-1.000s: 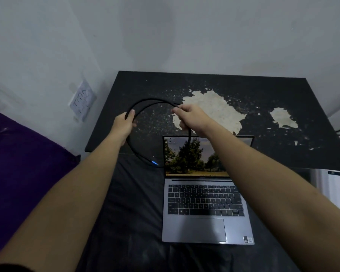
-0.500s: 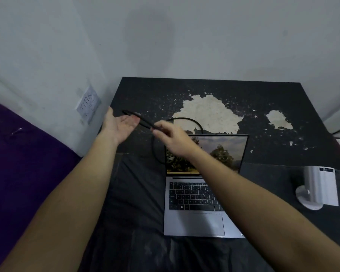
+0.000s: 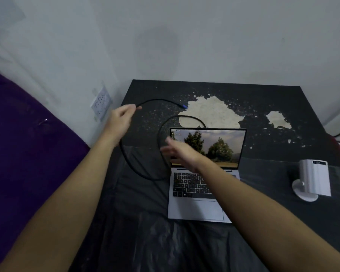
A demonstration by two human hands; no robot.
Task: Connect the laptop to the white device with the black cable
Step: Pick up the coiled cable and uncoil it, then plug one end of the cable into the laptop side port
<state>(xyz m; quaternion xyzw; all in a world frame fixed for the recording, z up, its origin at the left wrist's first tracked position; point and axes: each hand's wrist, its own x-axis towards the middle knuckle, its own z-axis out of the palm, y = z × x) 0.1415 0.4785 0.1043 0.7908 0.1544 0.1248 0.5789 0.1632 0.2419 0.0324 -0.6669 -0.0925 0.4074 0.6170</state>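
Observation:
An open grey laptop [image 3: 198, 195] sits on the dark table with trees on its screen. The white device [image 3: 313, 178], a ribbed cylinder on a round foot, stands to the right of it. My left hand [image 3: 120, 120] pinches the black cable [image 3: 133, 165] near one end. From the fingers that end arcs right to a blue-tipped plug [image 3: 183, 107] in the air over the tabletop. The rest of the cable loops down left of the laptop and curves up behind its screen. My right hand [image 3: 182, 152] is blurred in front of the screen's left side, fingers spread and holding nothing.
The black table [image 3: 253, 107] has large peeled pale patches, and crinkled black plastic covers its near part. A wall socket [image 3: 101, 104] is on the white wall at left. A purple fabric surface [image 3: 24, 154] fills the left side.
My right hand has let go of the cable and moved right in front of the screen. My left hand now pinches the cable, and the blue plug end has swung up and to the right.

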